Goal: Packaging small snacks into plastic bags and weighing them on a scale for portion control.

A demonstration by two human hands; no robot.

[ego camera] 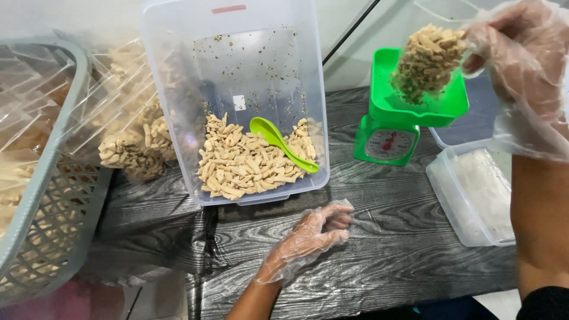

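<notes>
Mostly tub (178, 89) — snack sticks (249, 163), scoop (278, 141)

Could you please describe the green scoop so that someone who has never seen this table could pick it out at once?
Start at the dark wood-grain table and find the large clear plastic tub tilted up at its far side, holding pale stick-shaped snacks. The green scoop lies on that pile, handle pointing lower right. It is the only utensil there, and smaller and lighter green than the green kitchen scale to its right.

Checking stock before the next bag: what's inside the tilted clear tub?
The clear tub holds a low pile of beige snack sticks at its lower end, a green scoop lying on them, and dark crumbs on its wall. Whatever lies beneath the pile is covered.
</notes>
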